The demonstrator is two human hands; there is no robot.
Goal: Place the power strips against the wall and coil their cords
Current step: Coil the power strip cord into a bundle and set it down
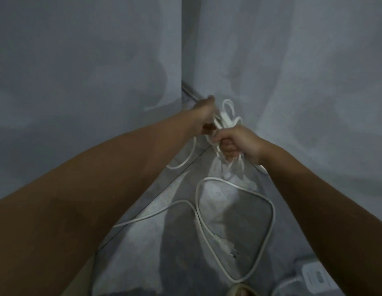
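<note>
Both my hands hold a bunch of white cord loops (225,116) close to the wall corner, above the floor. My left hand (204,116) grips the bunch from the left, and my right hand (235,144) is closed round its lower part. A second white cord (269,210) lies on the floor below in one loose loop, its plug (229,248) inside the loop. A white power strip (316,278) lies at the bottom right by the wall, partly hidden by my right forearm.
Grey walls meet in a corner (181,60) straight ahead. The floor (156,253) is pale tile with a dark joint line. A foot in a sandal (241,292) shows at the bottom edge. One more cord loop (185,159) hangs under my left wrist.
</note>
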